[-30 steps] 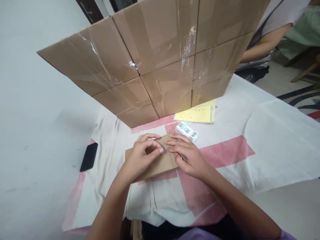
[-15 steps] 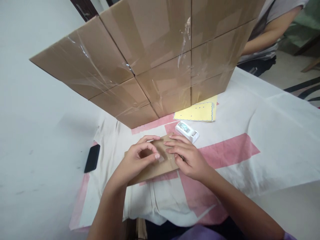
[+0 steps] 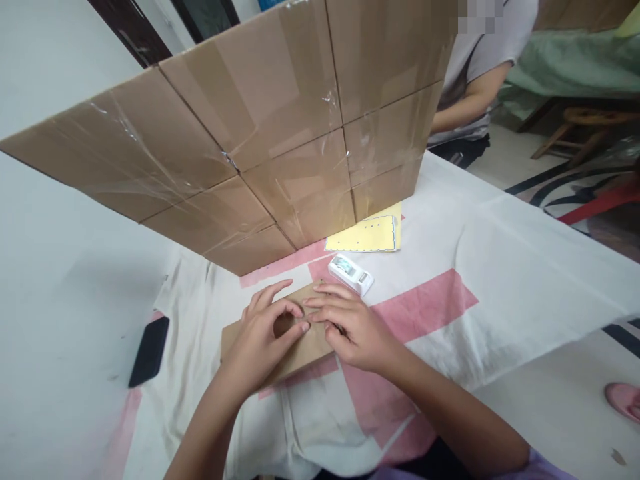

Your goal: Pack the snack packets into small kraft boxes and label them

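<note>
A flat cardboard piece (image 3: 295, 363) lies on the cloth under both hands. My left hand (image 3: 270, 333) arches over it, thumb and index fingertips close together at a small piece of clear tape that barely shows now. Its other fingers reach toward the far edge of the cardboard. My right hand (image 3: 350, 323) rests with its fingers stretched over the cardboard's right part, and its thumb is tucked beneath. Just beyond the right hand sits a small white tape dispenser (image 3: 351, 274).
A tall panel of taped cardboard boxes (image 3: 295, 167) stands behind the hands. Yellow paper (image 3: 365, 237) lies at its foot. A black phone (image 3: 150, 351) is by the left wall. Another person's arm (image 3: 473, 103) shows beyond the panel. A wooden stool (image 3: 585, 120) stands at right.
The camera has turned right, so the scene sits further left and lower. My left thumb and index fingertips have parted slightly; my right hand stays on the cardboard.
</note>
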Tool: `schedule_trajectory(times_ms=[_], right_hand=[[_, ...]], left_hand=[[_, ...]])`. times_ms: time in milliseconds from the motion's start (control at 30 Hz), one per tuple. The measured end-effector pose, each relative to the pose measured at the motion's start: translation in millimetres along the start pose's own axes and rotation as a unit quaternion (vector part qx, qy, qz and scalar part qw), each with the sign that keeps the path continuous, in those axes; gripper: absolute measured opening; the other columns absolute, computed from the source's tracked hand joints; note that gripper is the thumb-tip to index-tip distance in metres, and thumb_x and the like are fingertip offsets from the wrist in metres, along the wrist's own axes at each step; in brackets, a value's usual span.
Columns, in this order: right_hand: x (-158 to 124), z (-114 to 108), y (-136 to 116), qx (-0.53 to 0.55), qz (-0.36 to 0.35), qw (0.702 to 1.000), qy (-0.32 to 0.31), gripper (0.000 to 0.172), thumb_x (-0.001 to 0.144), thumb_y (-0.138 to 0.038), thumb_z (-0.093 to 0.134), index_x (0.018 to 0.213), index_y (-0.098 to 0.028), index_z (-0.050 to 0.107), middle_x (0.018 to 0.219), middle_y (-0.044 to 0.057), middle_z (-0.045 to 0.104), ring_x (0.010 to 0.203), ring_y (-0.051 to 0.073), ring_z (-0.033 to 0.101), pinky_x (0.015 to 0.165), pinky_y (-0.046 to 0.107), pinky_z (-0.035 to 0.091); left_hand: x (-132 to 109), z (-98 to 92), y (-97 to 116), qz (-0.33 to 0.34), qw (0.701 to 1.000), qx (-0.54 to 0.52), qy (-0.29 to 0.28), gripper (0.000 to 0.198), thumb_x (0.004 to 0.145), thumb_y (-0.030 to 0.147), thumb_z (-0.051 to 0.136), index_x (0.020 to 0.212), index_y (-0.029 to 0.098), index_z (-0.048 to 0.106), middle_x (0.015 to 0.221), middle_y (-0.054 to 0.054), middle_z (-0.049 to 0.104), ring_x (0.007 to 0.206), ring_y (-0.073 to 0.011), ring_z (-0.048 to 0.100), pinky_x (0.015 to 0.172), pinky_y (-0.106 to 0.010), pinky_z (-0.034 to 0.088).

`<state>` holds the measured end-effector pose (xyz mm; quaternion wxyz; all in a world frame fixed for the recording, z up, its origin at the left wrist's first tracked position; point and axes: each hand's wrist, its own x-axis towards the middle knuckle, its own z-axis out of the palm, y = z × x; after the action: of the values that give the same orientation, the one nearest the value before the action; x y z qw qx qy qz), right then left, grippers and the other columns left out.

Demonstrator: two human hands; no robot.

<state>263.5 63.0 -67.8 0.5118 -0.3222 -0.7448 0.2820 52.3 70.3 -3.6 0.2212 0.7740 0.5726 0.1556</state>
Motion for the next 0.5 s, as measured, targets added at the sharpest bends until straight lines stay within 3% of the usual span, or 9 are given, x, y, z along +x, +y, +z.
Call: schedule_trajectory(times_ms=[133,333,400,500], right_hand=[[0.6,-0.7,0.2,0.001,-0.006,1.000,-0.002,0.039,0.079,-0.004,0.051,0.102,-0.023,0.076,0.125,0.002,0.076,0.135,0.025,0.056,0.117,0.049,0.047],[-3.4,-2.1,2.9,0.004,-0.021,1.000,-0.022,0.035,0.082,-0.010,0.054,0.108,-0.023,0.073,0.129,0.004,0.074,0.139,0.025,0.053,0.120,0.049,0.043],[-7.6,-4.5,7.1,-0.011,-0.022,0.998,-0.049,0.033,0.083,-0.024,0.066,0.116,-0.022,0.070,0.145,0.009,0.063,0.150,0.030,0.041,0.122,0.055,0.037],[-12.7,-9.4,16.3,-0.037,-0.004,0.993,-0.110,0.062,0.079,-0.050,0.081,0.132,-0.022,0.064,0.168,0.015,0.033,0.159,0.036,0.022,0.124,0.059,0.030]], left_hand=[[1.5,-0.3,-1.6,-0.036,0.999,-0.009,-0.015,0.049,0.089,0.053,0.067,0.134,0.037,0.057,0.147,-0.002,0.061,0.133,-0.0319,0.056,0.115,-0.056,0.039],[6.1,6.6,-5.9,-0.052,0.997,-0.054,-0.013,0.042,0.095,0.054,0.058,0.132,0.036,0.060,0.141,-0.002,0.066,0.130,-0.0296,0.059,0.114,-0.053,0.039],[6.0,7.0,-7.0,-0.047,0.997,-0.059,-0.014,0.043,0.094,0.054,0.059,0.133,0.036,0.061,0.143,-0.003,0.066,0.131,-0.0303,0.058,0.115,-0.054,0.039],[5.6,6.1,-8.9,-0.040,0.997,-0.057,-0.014,0.044,0.094,0.055,0.059,0.133,0.036,0.061,0.144,-0.003,0.065,0.132,-0.0313,0.058,0.115,-0.054,0.040]])
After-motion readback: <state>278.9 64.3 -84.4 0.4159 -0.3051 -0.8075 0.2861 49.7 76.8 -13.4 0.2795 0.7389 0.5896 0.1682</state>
